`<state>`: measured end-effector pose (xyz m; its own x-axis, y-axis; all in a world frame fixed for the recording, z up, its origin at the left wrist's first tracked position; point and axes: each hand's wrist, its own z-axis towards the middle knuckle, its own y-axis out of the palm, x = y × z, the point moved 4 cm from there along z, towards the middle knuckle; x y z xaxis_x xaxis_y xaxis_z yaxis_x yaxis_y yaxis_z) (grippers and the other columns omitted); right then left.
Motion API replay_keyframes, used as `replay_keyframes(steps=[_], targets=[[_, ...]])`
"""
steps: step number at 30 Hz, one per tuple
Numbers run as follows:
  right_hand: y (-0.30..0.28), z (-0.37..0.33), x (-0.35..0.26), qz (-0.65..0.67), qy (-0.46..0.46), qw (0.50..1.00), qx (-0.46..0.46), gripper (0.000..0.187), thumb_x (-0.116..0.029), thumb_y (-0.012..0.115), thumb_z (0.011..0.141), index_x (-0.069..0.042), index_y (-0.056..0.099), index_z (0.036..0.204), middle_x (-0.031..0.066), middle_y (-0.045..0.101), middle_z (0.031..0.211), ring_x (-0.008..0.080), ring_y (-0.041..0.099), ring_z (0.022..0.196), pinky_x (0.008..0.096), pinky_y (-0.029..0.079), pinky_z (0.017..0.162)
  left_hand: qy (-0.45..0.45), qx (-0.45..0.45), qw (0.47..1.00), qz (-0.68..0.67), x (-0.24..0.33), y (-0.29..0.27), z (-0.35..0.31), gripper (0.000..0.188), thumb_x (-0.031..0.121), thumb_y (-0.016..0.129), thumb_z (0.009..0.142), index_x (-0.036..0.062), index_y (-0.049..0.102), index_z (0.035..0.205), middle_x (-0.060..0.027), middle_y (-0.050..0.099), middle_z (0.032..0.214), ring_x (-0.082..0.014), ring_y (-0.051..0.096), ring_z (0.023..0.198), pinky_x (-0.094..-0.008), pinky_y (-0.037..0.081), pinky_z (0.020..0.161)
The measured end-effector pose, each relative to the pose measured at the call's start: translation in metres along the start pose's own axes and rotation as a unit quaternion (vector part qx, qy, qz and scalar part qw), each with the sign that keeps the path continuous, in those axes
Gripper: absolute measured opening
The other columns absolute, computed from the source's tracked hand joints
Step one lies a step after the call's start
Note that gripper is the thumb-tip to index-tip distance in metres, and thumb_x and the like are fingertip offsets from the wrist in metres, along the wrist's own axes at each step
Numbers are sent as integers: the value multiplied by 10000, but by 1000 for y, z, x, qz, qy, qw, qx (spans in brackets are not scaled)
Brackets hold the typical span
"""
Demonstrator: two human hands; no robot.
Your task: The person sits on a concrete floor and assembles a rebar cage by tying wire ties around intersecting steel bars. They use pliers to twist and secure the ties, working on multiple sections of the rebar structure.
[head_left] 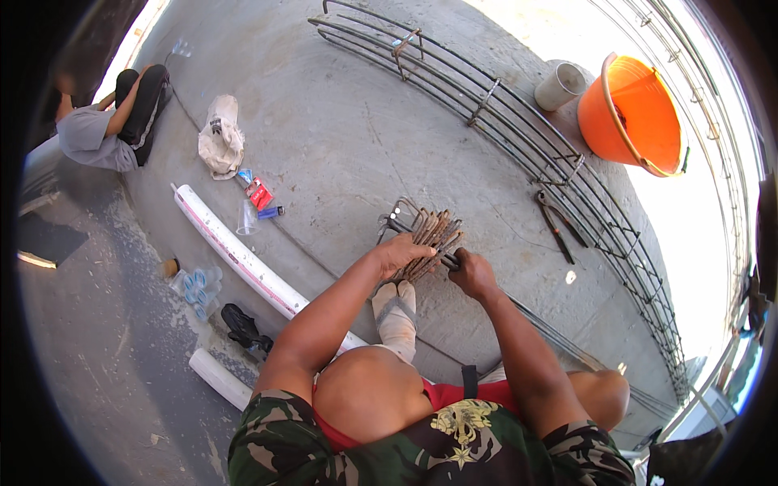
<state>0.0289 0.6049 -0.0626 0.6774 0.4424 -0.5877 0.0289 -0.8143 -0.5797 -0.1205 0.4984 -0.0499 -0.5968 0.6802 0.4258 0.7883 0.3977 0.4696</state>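
Grey cloth covers a seated person (101,138) left of the long white pipe (239,249) and beyond its upper end. Clear plastic cups (198,290) with blue on them lie close to the pipe's left side, with a black object (243,326) near its lower stretch; I cannot tell what that object is. Below these, a shorter white pipe (219,379) lies left of the long pipe's lower part. Just right of the long pipe's upper end are a cream cloth bag (220,142), a clear cup (248,217), a red packet (259,194) and a blue lighter (272,212).

Farther right of the long pipe, the left hand (399,254) is clamped on a bundle of rusty rods (438,231), fingers curled round its lower side and thumb laid across. The bundle is held well clear of the pipe, near a socked foot (397,312). Beyond it from the pipe, the right hand (473,274) is folded into a fist round a dark bar-like piece (450,260) touching the bundle; whether that is a handle or a bar, I cannot tell. Well right of the pipe lie a steel bar cage (486,104), a long-handled tool (555,227), a grey cylinder (559,87) and, farthest, an orange bucket (604,121)
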Motion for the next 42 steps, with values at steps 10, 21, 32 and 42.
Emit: replay_keyframes(steps=[10,21,32,42], targets=[[10,-2,3,27,-18,998,-58,255,-164,624,684,-3,610,882,244,637,823,420,617,801,487,485,708,-23,-14,999,42,10,6,-23,503,141,610,884,29,433,1341,-102,608,1131,-170,617,942,-320,517,817],[3,8,10,70,-36,997,-24,261,-166,654,682,40,624,838,255,619,761,399,615,716,445,485,661,6,85,958,274,-8,12,20,619,197,550,905,20,291,1439,-204,491,1338,-297,496,1220,-377,367,1043],[2,12,15,90,-15,994,-54,331,-195,664,685,13,652,942,259,643,863,410,627,838,463,499,737,111,253,885,374,0,1,-12,437,149,556,888,30,414,1284,-219,627,1052,-351,615,1003,-421,462,869],[-4,14,13,85,-40,994,-48,324,-201,659,680,39,643,897,266,626,803,391,624,759,446,491,701,117,371,913,120,-32,-40,-20,381,178,671,841,57,469,1141,-86,614,1032,-229,602,967,-363,470,836]])
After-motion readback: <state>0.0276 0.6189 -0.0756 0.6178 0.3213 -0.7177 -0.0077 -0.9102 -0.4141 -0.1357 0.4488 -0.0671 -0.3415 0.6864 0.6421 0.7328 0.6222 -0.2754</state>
